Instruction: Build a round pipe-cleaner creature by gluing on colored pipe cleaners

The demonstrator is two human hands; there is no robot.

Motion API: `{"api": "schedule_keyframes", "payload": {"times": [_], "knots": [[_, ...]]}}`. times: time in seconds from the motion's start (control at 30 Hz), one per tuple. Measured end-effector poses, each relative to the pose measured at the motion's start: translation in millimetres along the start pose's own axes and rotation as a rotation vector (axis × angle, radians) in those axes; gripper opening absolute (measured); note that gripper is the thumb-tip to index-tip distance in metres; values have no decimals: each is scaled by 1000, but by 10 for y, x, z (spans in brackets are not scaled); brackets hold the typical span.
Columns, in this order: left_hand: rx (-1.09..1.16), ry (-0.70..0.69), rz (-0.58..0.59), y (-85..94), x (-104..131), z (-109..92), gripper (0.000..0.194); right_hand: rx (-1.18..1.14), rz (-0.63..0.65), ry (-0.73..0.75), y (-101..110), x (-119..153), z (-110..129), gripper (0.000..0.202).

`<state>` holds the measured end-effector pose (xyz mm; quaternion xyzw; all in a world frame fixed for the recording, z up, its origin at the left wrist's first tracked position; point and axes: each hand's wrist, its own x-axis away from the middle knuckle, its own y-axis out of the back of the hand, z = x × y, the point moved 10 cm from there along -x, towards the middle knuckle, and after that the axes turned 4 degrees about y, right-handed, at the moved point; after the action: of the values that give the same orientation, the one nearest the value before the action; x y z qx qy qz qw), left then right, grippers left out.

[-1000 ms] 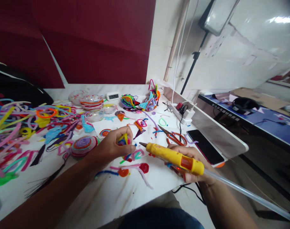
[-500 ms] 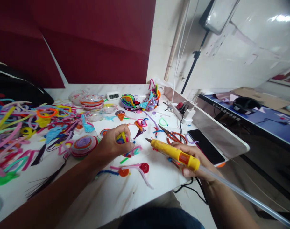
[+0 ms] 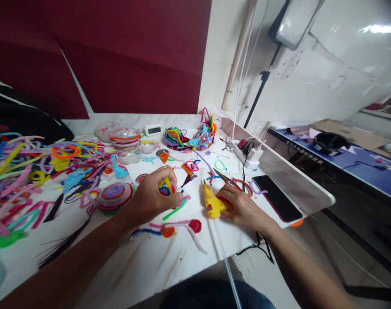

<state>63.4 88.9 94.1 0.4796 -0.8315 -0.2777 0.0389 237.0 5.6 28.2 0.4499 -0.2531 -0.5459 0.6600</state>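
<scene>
My left hand (image 3: 158, 193) is closed in a pinch on a small colourful pipe-cleaner piece (image 3: 165, 189), with yellow, blue and pink showing; the fingers cover much of it. To the right, my right hand (image 3: 242, 206) grips the handle of a yellow hot glue gun (image 3: 211, 199), low over the white table. Its nozzle points away from me, and a long clear glue stick (image 3: 225, 257) trails from its back toward my lap. Just below my left hand lie a green pipe cleaner (image 3: 172, 212), an orange coil (image 3: 167, 231) and a red coil (image 3: 195, 225).
Orange-handled scissors (image 3: 242, 186) lie beyond my right hand, beside a black phone (image 3: 277, 197). A power strip (image 3: 245, 154) stands behind them. Loose pipe cleaners (image 3: 18, 171) heap up on the left, near a round coiled piece (image 3: 114, 196). A small digital clock (image 3: 153, 129) stands at the back.
My right hand has lowered the glue gun toward the table and turned it, so the nozzle points away instead of at my left hand. My left hand stays almost in place.
</scene>
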Motion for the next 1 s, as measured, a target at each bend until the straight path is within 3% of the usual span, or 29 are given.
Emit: {"api": "schedule_keyframes", "payload": {"times": [0.27,0.37,0.53,0.7,1.0], "knots": [[-161,-196,-67,24,52,-213,21,111,39,87,-11,-79,47,39],[-193,-235,-85,10,83,-259,21,156,-41,102,118,-56,206,40],[-252,-261,-76,-39,133,-322,21,-303,-322,172,441,-61,640,19],[-269,-301,-51,-66,181,-404,19,-510,-315,177,399,-239,865,13],[-245,-316,-18,-123,168,-415,18,-577,-295,164,302,-342,830,9]]}}
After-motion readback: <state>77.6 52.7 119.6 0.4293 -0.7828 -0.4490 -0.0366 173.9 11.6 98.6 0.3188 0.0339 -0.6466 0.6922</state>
